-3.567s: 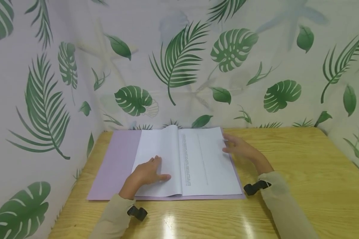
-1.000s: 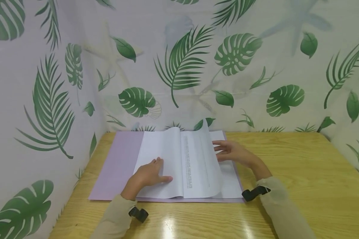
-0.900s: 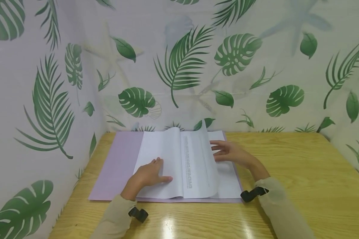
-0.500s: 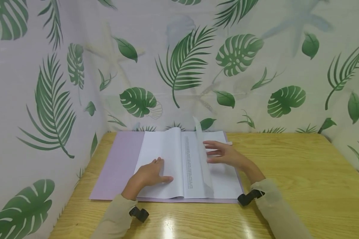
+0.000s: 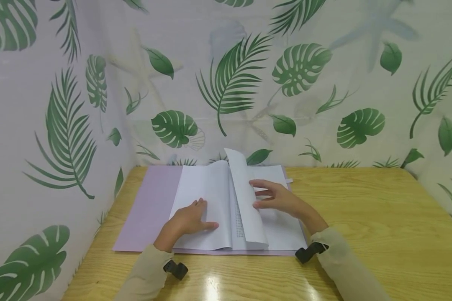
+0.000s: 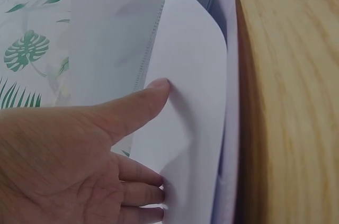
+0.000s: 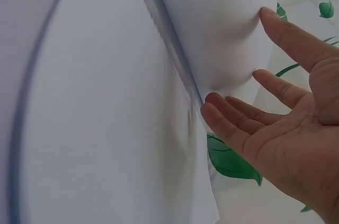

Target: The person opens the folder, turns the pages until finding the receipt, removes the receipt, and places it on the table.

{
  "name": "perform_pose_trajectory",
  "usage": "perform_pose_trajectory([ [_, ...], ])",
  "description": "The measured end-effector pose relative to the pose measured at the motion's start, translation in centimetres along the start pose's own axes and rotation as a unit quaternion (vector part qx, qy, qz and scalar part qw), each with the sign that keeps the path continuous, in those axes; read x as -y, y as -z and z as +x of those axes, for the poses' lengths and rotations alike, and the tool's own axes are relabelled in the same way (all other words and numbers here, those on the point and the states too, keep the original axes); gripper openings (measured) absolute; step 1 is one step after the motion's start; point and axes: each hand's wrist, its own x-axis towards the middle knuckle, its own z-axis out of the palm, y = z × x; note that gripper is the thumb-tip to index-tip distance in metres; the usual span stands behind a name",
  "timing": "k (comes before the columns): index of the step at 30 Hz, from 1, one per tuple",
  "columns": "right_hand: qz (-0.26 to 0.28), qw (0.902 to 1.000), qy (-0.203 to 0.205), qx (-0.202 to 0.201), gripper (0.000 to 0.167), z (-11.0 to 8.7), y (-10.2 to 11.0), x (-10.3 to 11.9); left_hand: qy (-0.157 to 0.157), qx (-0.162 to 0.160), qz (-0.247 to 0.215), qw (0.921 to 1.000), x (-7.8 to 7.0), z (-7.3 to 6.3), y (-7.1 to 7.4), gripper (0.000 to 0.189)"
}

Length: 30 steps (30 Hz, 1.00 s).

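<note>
A lilac folder (image 5: 150, 196) lies spread on the table with white sheets inside. My left hand (image 5: 187, 219) rests on the left-hand pages (image 5: 212, 179), thumb and fingers spread. In the left wrist view the thumb (image 6: 140, 110) and fingertips press the paper. One sheet (image 5: 245, 196) stands lifted and curved near the middle fold, its top edge above the folder. My right hand (image 5: 276, 198) touches the lifted sheet's right-facing side with extended fingertips. In the right wrist view the fingers (image 7: 233, 121) lie against that sheet, spread apart. Printed columns (image 5: 238, 219) show partly behind it.
The wooden table (image 5: 369, 217) extends to the right of the folder. A leaf-patterned cloth (image 5: 305, 138) hangs behind and at the sides. A small white tab (image 5: 288, 180) sticks out at the folder's right edge. Dark cameras (image 5: 176, 269) sit on both wrists.
The right-hand sheet has risen from lying flat and swung leftward toward the fold. My right hand has moved left with it. My left hand stays in place on the left-hand pages.
</note>
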Motion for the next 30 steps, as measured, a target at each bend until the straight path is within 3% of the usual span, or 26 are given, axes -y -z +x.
perform_pose_trajectory([
  [10,-0.010,0.9999,0.001,0.008,0.072,0.0,-0.7,0.1,0.002,0.003,0.008,1.0000,0.0,0.1,-0.1,0.092],
  [20,-0.064,0.9978,-0.012,0.008,0.076,0.0,-1.0,0.0,-0.001,-0.001,0.005,1.0000,0.1,0.2,0.1,0.088],
  [25,-0.082,0.9964,-0.011,0.014,0.080,-0.1,-1.1,-0.1,-0.022,-0.001,-0.009,0.9997,0.4,0.1,0.5,0.089],
  [30,-0.096,0.9949,-0.023,0.018,0.087,0.0,-1.5,0.1,-0.047,-0.025,-0.028,0.9982,0.9,0.2,0.8,0.092],
])
